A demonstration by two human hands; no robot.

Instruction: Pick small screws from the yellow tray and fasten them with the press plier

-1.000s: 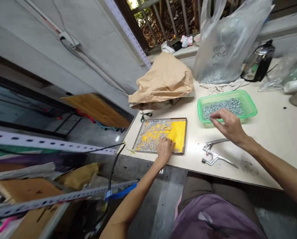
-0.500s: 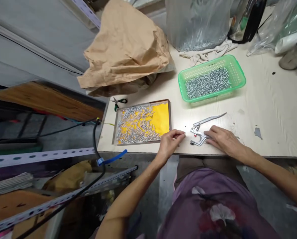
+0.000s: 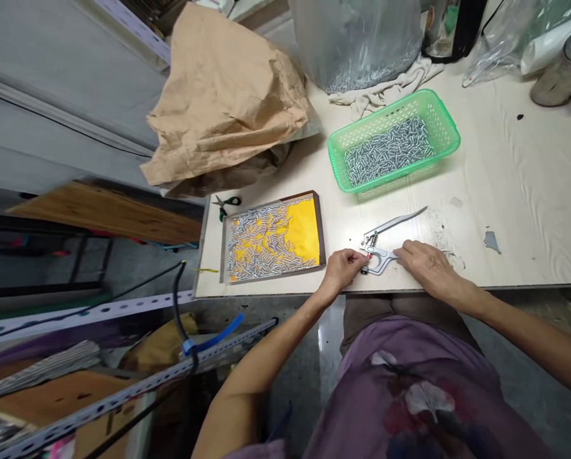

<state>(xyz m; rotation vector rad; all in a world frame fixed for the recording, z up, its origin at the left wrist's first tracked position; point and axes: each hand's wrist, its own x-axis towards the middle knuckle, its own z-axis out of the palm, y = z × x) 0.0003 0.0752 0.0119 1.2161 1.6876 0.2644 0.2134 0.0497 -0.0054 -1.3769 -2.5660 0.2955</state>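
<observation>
On the table near its front edge lie silver snap-fastener pliers [image 3: 385, 258] with a coil spring and a red part near the jaws, handles spread apart. My right hand [image 3: 426, 264] is closed on the end of their lower handle. At the jaw end, my left hand [image 3: 345, 271] has thumb and forefinger pinched together. Whatever is between those fingertips is too small to make out. Left of it stands a shallow tray [image 3: 319, 229] with a yellow bottom, strewn with small silvery rod-like metal parts [image 3: 270, 245].
Behind the pliers stands a green basket [image 3: 395, 175] full of similar metal parts. Scissors [image 3: 226, 205] lie behind the tray. A crumpled brown paper bag [image 3: 232, 102], a clear plastic bag [image 3: 356, 44], a cloth [image 3: 390, 86] and a metal flask [image 3: 560, 73] stand farther back.
My left hand has moved right, from beside the tray to the jaws of the pliers. My right hand stays on the handle, and the pliers have turned slightly. The camera view has shifted.
</observation>
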